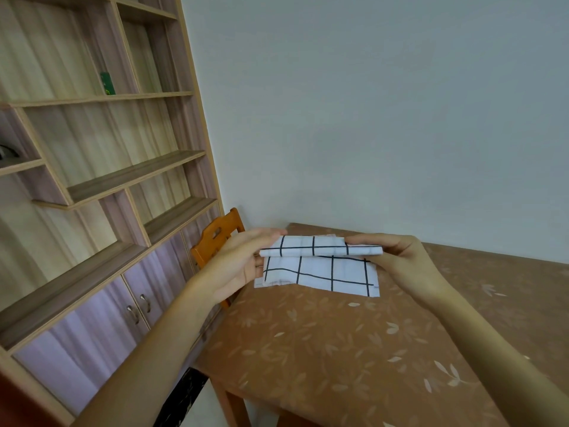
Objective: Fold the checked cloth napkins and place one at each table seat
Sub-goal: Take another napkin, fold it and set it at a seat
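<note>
**Hands (237, 263) at both ends of checked napkin (320, 272), centre of frame**

Left hand: grips the left end of the napkin's folded top edge. Fingers run fairly straight along the far side, thumb on the near side. Forearm enters from the lower left of the frame.

Right hand (403, 260): pinches the right end of the same fold, thumb on top, the other fingers curled beneath. Forearm enters from the lower right.

Napkin: white cloth with a black grid. The upper part is doubled over into a narrow band stretched between the two hands. A wider flap hangs below the band, and its lower edge reaches the table surface near the far left corner. Whether it rests there fully cannot be told.

Surface: table (338, 349) fills the lower right of the frame. It is covered in a brown cloth printed with pale leaf sprigs. A wooden leg shows at bottom centre.

Room:
- Plain pale wall (369, 103) across the upper right, meeting the table's far edge.
- Orange wooden chair (215, 238) just left of the table, its back partly behind the left hand.
- Tall shelf unit (101, 149) over the left half of the frame, light wood frame with open compartments.
- Small green item (107, 83) upright on an upper shelf, too small to identify.
- Cabinet doors (92, 328) with a lilac wood grain below the shelves, two with metal handles (144, 303).
</note>
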{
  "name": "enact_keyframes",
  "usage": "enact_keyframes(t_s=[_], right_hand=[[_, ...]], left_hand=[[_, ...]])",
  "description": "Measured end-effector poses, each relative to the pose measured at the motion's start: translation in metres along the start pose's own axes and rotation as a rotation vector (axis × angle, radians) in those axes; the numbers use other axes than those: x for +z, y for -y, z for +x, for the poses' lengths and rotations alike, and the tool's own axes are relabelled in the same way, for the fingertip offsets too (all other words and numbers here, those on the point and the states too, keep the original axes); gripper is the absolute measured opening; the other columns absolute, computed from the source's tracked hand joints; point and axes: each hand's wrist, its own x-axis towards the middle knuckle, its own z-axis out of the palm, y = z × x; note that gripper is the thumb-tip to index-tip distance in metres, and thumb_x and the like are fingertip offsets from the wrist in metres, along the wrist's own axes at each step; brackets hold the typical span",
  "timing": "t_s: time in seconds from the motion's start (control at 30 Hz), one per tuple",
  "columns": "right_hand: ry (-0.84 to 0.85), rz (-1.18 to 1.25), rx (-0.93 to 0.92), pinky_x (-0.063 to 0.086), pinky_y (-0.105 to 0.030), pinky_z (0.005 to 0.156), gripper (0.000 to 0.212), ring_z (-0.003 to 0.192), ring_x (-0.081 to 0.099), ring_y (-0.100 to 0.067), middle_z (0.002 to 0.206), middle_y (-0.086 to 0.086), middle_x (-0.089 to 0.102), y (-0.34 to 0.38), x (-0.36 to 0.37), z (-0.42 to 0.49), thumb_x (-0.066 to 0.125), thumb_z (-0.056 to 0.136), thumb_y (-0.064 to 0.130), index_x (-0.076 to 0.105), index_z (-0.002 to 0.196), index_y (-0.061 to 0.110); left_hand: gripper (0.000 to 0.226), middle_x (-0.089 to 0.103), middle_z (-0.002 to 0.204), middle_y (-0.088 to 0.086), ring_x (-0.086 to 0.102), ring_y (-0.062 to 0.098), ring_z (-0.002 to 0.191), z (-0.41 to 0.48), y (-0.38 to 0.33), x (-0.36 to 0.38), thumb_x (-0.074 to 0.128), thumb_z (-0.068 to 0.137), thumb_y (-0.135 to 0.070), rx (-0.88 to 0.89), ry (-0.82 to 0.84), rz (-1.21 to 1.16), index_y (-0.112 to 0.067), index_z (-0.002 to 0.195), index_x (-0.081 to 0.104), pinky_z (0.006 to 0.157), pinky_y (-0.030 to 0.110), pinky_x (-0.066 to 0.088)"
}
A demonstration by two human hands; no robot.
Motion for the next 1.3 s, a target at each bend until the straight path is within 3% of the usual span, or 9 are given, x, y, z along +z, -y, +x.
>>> enact_keyframes(t_s=[0.13,0.3,0.53,0.73,0.87,1.0,1.1,1.23,1.3], right_hand=[[-0.022,0.114,0.084,0.058,-0.029,0.088,0.033,0.106,0.072,-0.017,0.110,0.000,0.078,-0.008,-0.002,0.000,0.050,0.099,0.001,0.075,0.111,0.019],[0.002,0.354,0.255,0.055,-0.045,0.091,0.044,0.104,0.073,-0.028,0.114,-0.011,0.076,-0.014,0.002,0.000,0.052,0.093,0.046,0.066,0.123,0.018],[-0.106,0.163,0.183,0.059,-0.026,0.062,0.025,0.084,0.077,-0.028,0.094,-0.014,0.079,-0.029,0.001,-0.005,0.076,0.085,0.006,0.071,0.109,0.002],[0.029,0.031,0.263,0.059,-0.051,0.090,0.025,0.094,0.073,-0.042,0.099,-0.023,0.076,-0.052,0.001,-0.008,0.081,0.080,0.008,0.074,0.105,0.007],[0.187,-0.039,0.321,0.061,-0.040,0.086,0.026,0.092,0.076,-0.028,0.098,-0.011,0.079,-0.064,0.011,-0.008,0.079,0.083,0.007,0.072,0.108,0.007],[0.214,-0.064,0.353,0.061,-0.030,0.076,0.016,0.084,0.077,-0.020,0.092,-0.004,0.080,-0.087,0.019,-0.007,0.073,0.090,0.021,0.075,0.102,0.010],[0.194,-0.162,0.366,0.052,-0.024,0.057,0.027,0.054,0.066,-0.010,0.061,0.000,0.071,-0.119,0.020,-0.004,0.071,0.091,0.028,0.073,0.083,0.003],[0.127,-0.259,0.359,0.038,-0.043,0.053,0.057,0.051,0.053,-0.028,0.052,-0.009,0.039,-0.182,0.019,0.002,0.076,0.088,0.029,0.037,0.057,0.001],[0.168,-0.304,0.377,0.032,-0.027,0.048,0.057,0.040,0.035,-0.013,0.046,0.007,0.031,-0.212,0.018,0.005,0.075,0.089,0.023,0.033,0.052,0.013]], left_hand=[[0.029,0.076,0.113,0.009,0.074,0.023,0.102,-0.001,0.004,-0.001,0.067,0.092,-0.007,0.083,-0.026,0.095,-0.015,0.120,0.069,0.084,0.038,0.062],[0.033,0.078,0.109,0.005,0.074,0.023,0.103,-0.005,0.012,0.004,0.068,0.092,-0.010,0.206,-0.113,0.234,-0.015,0.125,0.065,0.090,0.048,0.059],[0.028,0.080,0.103,0.001,0.076,0.020,0.098,-0.006,0.027,-0.005,0.072,0.089,-0.011,0.233,-0.062,0.464,-0.013,0.117,0.069,0.079,0.038,0.064],[0.039,0.078,0.111,-0.003,0.074,0.014,0.101,-0.003,0.049,-0.015,0.082,0.083,-0.031,-0.029,0.246,0.696,-0.021,0.119,0.071,0.090,0.037,0.060],[0.050,0.076,0.110,-0.009,0.071,0.006,0.105,0.007,0.075,-0.001,0.084,0.070,-0.056,-0.077,0.260,0.810,-0.031,0.112,0.072,0.097,0.039,0.057],[0.027,0.079,0.103,0.000,0.076,0.016,0.094,0.018,0.111,0.004,0.085,0.079,-0.030,-0.095,0.252,0.701,-0.022,0.103,0.076,0.087,0.047,0.061],[0.024,0.079,0.101,-0.001,0.075,0.012,0.094,0.022,0.143,0.003,0.085,0.079,-0.028,-0.135,0.232,0.683,-0.023,0.101,0.076,0.087,0.045,0.061],[0.020,0.078,0.100,-0.003,0.075,0.006,0.090,0.024,0.193,0.004,0.078,0.086,-0.024,-0.235,0.244,0.572,-0.019,0.104,0.072,0.079,0.029,0.060],[0.017,0.076,0.092,-0.007,0.074,0.000,0.079,0.021,0.221,0.004,0.077,0.087,-0.017,-0.333,0.241,0.491,-0.020,0.101,0.068,0.066,0.019,0.057]])
